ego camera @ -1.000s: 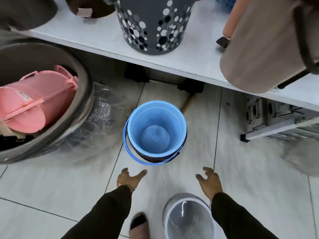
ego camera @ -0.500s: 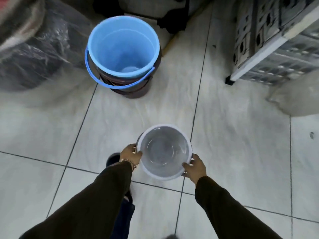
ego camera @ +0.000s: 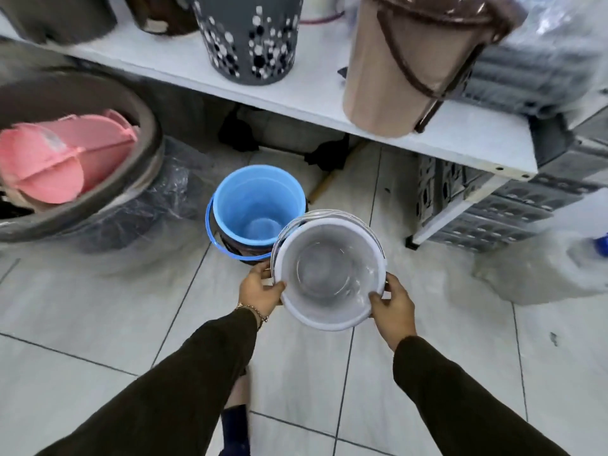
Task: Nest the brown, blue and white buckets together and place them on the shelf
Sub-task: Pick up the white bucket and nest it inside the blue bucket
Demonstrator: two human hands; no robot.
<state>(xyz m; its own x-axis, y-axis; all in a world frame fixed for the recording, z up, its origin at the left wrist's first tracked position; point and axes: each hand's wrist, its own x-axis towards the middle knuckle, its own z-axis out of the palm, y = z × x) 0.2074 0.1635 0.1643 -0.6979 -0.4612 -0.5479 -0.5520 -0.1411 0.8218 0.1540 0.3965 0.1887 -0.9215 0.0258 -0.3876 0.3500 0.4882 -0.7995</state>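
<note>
The blue bucket stands on the tiled floor, nested inside the brown bucket, of which only a dark sliver shows below the blue rim. I hold the white bucket by its rim in the air, just right of and in front of the blue one, its mouth facing me. My left hand grips the rim's left side. My right hand grips its lower right side. The white shelf runs across the top of the view.
On the shelf stand a grey spotted basket and a tan bucket with a brown handle. A large grey tub holding a pink bucket sits at left on plastic wrap. Grey crates sit under the shelf at right.
Both hands went from open over the floor to gripping the white bucket's rim, then lifted it up and forward to beside the blue bucket. The view tilted back up to the shelf.
</note>
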